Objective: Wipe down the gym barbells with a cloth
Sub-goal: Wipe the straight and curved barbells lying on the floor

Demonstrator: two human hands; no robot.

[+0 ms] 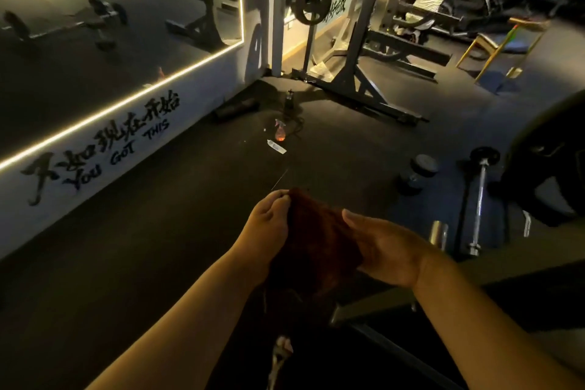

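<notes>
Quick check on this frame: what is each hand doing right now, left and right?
Left hand: closed, pinching the top edge of the dark cloth.
Right hand: holding the same cloth from its side, thumb over it.

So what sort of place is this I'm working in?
A gym, it seems: a rack and a plate stand by the wall, a barbell and a dumbbell lie on the dark floor, and a lit mirror lines the left wall.
</notes>
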